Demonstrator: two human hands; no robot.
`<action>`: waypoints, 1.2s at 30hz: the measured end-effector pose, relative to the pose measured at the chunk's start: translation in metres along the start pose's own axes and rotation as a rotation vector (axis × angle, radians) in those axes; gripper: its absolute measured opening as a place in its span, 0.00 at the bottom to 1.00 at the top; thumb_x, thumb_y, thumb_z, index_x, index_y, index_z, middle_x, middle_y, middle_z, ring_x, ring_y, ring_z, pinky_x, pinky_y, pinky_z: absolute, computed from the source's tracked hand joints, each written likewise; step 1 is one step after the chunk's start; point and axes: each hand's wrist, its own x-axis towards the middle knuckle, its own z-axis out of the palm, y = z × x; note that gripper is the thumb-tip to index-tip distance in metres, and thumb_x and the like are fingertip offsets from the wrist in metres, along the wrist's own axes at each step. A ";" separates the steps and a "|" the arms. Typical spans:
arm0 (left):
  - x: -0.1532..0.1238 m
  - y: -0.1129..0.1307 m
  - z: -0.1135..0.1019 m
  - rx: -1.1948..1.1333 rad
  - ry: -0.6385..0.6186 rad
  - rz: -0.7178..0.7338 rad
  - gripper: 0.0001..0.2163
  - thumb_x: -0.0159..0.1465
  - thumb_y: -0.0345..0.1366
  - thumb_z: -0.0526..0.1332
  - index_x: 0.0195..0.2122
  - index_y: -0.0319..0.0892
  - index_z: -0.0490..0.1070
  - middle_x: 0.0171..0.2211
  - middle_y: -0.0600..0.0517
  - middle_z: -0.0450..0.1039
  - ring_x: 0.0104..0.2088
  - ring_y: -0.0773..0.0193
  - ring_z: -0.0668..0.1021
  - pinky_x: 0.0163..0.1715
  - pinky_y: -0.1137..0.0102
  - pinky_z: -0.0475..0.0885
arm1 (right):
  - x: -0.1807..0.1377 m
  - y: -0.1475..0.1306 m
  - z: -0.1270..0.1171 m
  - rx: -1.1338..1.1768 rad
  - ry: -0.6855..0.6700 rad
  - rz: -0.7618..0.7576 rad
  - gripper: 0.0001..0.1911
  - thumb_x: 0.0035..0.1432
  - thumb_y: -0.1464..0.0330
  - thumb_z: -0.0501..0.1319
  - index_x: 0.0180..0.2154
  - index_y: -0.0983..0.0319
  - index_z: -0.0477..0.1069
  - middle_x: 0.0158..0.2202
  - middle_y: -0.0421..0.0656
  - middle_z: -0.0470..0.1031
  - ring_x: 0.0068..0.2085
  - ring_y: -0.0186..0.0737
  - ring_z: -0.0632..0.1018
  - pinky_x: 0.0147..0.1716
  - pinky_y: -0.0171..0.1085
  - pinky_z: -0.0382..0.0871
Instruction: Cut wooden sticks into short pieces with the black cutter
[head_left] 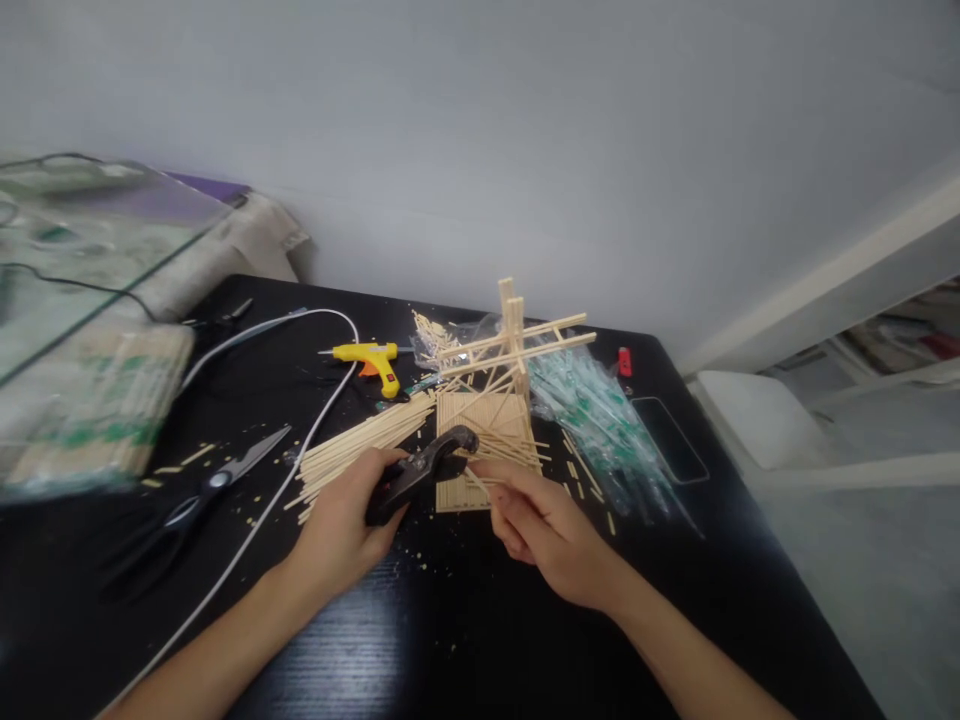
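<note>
My left hand [346, 513] is wrapped round a black plier-like hand tool [420, 470] with a rounded, curved head. I cannot make out its exact kind. Close to that head, my right hand [541, 520] pinches a thin wooden stick [477, 482], whose tip reaches the tool's jaws. Beneath both hands lies a flat panel of wooden sticks [450, 494] with loose sticks across it. Behind it stands a frame of glued sticks [514, 330], with upright posts and crossing bars. A fan of loose sticks [367, 437] lies left of the panel.
On the black table [465, 640] lie a yellow glue gun [373, 362], large scissors [217, 482] and a white cable [304, 440]. Green-and-clear plastic wrappers [600, 420] and a red object [625, 362] are at right. Wrapped stick bundles [97, 410] sit at left, with scraps scattered about.
</note>
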 end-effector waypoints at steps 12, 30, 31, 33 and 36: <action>-0.001 -0.001 -0.003 -0.053 -0.017 0.004 0.14 0.58 0.27 0.60 0.46 0.46 0.68 0.35 0.55 0.78 0.32 0.63 0.80 0.33 0.72 0.73 | 0.021 -0.022 0.007 -0.154 -0.013 -0.053 0.09 0.73 0.65 0.55 0.43 0.60 0.72 0.33 0.40 0.73 0.26 0.30 0.67 0.26 0.32 0.63; -0.007 0.006 -0.002 0.030 -0.041 0.073 0.14 0.61 0.30 0.61 0.49 0.45 0.68 0.39 0.51 0.80 0.34 0.61 0.82 0.34 0.71 0.75 | 0.021 -0.016 0.017 -0.029 0.161 -0.085 0.11 0.61 0.62 0.69 0.31 0.61 0.73 0.28 0.39 0.77 0.31 0.34 0.77 0.32 0.32 0.70; -0.007 0.006 -0.002 0.027 -0.043 0.068 0.14 0.62 0.30 0.61 0.49 0.45 0.68 0.39 0.51 0.80 0.34 0.61 0.82 0.34 0.71 0.75 | 0.022 -0.016 0.017 -0.025 0.158 -0.078 0.12 0.62 0.61 0.69 0.31 0.61 0.73 0.28 0.39 0.77 0.30 0.34 0.77 0.32 0.32 0.70; -0.006 0.006 -0.002 0.019 -0.054 0.054 0.14 0.61 0.30 0.61 0.48 0.45 0.68 0.38 0.51 0.80 0.34 0.61 0.82 0.34 0.70 0.75 | 0.022 -0.015 0.017 -0.024 0.155 -0.063 0.13 0.62 0.60 0.68 0.31 0.61 0.72 0.27 0.38 0.76 0.29 0.33 0.76 0.31 0.32 0.70; -0.005 0.007 -0.002 0.004 -0.086 0.021 0.14 0.61 0.28 0.60 0.47 0.45 0.68 0.37 0.52 0.80 0.34 0.62 0.82 0.34 0.71 0.74 | 0.023 -0.014 0.018 -0.028 0.156 -0.057 0.15 0.63 0.59 0.68 0.30 0.61 0.71 0.25 0.38 0.74 0.26 0.32 0.73 0.29 0.32 0.68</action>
